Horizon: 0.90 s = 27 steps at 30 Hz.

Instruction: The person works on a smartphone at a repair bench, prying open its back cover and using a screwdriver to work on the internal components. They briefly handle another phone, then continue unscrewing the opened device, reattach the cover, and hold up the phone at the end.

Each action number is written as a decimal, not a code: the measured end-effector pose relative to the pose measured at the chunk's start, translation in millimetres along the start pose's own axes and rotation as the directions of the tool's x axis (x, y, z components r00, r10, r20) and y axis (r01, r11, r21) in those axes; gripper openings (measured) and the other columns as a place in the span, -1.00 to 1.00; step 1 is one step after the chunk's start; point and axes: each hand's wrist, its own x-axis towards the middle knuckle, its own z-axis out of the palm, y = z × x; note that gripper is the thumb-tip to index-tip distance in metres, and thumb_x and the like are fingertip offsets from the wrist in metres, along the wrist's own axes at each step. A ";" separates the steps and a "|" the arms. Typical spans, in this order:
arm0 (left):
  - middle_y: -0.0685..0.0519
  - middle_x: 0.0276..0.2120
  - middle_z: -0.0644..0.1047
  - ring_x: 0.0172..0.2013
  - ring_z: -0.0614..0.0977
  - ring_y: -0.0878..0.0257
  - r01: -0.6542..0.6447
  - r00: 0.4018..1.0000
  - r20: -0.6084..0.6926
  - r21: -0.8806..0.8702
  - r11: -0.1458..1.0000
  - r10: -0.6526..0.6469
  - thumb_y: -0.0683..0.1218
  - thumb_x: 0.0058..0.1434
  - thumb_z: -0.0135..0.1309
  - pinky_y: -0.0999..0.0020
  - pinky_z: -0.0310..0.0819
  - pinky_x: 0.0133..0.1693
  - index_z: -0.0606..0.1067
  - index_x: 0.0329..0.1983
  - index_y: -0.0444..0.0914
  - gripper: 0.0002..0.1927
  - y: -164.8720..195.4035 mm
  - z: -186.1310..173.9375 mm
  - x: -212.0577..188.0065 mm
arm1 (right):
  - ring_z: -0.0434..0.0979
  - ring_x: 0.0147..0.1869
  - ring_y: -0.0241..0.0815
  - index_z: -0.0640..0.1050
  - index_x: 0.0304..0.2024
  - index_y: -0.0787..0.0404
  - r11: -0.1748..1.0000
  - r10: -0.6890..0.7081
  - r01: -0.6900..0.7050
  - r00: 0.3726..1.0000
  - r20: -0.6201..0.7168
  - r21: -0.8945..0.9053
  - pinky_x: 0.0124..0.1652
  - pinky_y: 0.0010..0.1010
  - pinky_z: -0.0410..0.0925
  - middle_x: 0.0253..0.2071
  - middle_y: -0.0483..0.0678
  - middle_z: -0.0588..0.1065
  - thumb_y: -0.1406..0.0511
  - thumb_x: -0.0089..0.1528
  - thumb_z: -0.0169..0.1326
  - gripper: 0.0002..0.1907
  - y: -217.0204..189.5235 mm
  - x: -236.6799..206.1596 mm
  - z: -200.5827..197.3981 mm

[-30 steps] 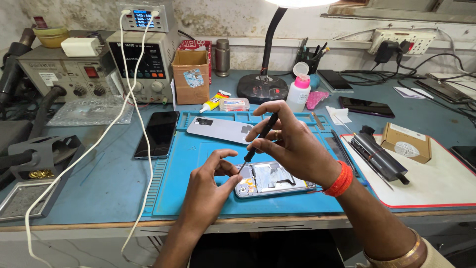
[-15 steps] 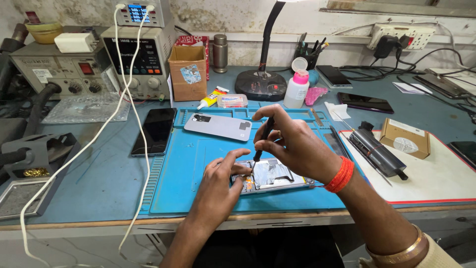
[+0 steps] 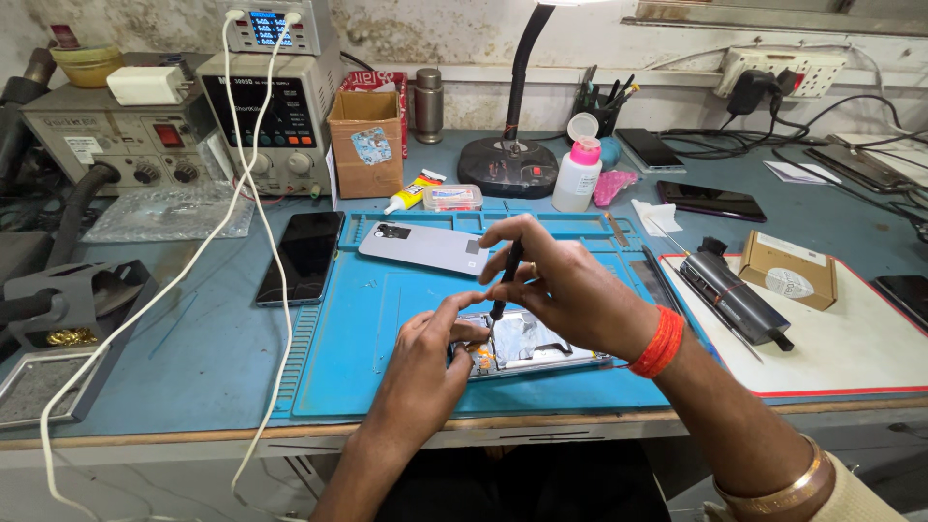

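My right hand (image 3: 570, 290) grips the black screwdriver (image 3: 505, 280) upright, tip on the opened phone (image 3: 536, 346) lying on the blue mat (image 3: 387, 319); my left hand (image 3: 425, 362) pins the phone's edge; best kept vertical, pressure light, turning slowly.

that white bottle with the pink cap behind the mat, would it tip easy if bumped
Probably yes. The white bottle stands upright, tall for its narrow base, so a sideways knock could topple it. Its flip cap looks open, so liquid might spill. It looks like light plastic, and once down, its round body would likely roll.
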 end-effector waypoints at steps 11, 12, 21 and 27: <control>0.01 -0.16 0.71 -0.05 0.66 0.01 -0.095 0.990 -0.094 0.060 0.994 0.100 -0.30 0.05 0.08 0.10 0.43 0.06 0.50 0.09 -0.21 -0.52 -7.9 -23.2 -3.6 | 0.73 -0.19 -0.03 0.34 0.06 0.21 0.936 0.078 -0.112 0.990 -0.114 -0.333 -0.30 -0.27 0.51 -0.24 0.08 0.61 0.31 0.20 0.29 -0.52 -8.3 5.0 -1.7; 0.01 -0.16 0.70 -0.06 0.67 0.04 -0.063 0.993 -0.095 0.051 0.997 0.067 -0.30 0.06 0.07 0.11 0.45 0.04 0.51 0.07 -0.22 -0.55 -12.5 -30.3 -2.0 | 0.70 -0.08 0.03 0.33 0.09 0.23 0.972 -0.032 0.019 0.998 -0.050 -0.233 -0.27 -0.28 0.52 -0.16 0.11 0.59 0.36 0.25 0.22 -0.56 -7.8 5.3 -1.2; 0.03 -0.31 0.65 -0.19 0.65 0.08 0.148 0.987 0.002 0.347 0.926 -0.158 -0.04 0.09 0.21 0.14 0.38 0.03 0.68 -0.32 -0.20 -0.83 -34.9 -77.0 -5.9 | 0.68 -0.19 0.02 0.34 0.00 0.20 0.949 0.140 -0.141 0.990 -0.026 -0.282 -0.29 -0.24 0.49 -0.31 0.08 0.57 0.32 0.25 0.22 -0.63 -14.8 15.6 -2.6; 0.06 -0.24 0.62 -0.08 0.57 0.09 0.145 0.972 0.123 0.359 0.922 -0.200 0.04 0.04 0.26 0.13 0.31 0.04 0.72 -0.29 -0.14 -0.77 -29.8 -82.0 -16.9 | 0.74 -0.22 -0.09 0.31 0.06 0.19 0.918 0.251 -0.236 0.968 0.005 -0.319 -0.26 -0.30 0.51 -0.33 -0.03 0.64 0.33 0.28 0.16 -0.63 -15.7 12.9 -7.2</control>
